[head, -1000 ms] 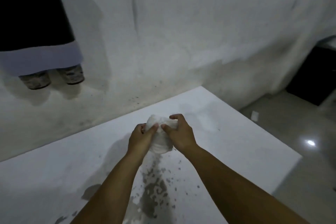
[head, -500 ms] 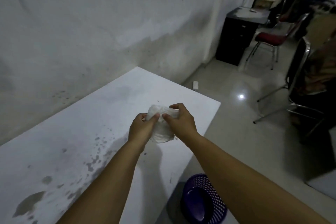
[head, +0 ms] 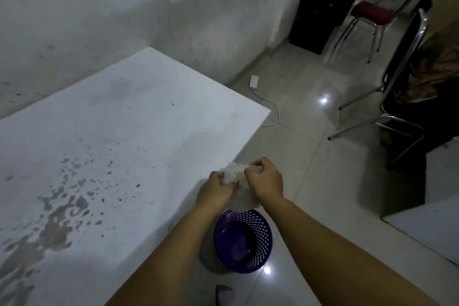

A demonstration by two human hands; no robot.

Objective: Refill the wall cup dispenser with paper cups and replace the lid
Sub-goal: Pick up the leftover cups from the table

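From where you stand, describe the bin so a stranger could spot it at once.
Start at the white table and follow its near right edge to the tiled floor. The bin stands there, below both hands. It is a round purple basket with mesh sides, the only purple thing in view.

1. We can read no text, label, brand, number or sign anywhere in the head view.
2. We find no lettering on the crumpled clear plastic wrap [head: 236,176] held between both hands; it is blurred.
3. We see no markings on the purple mesh basket [head: 250,241].
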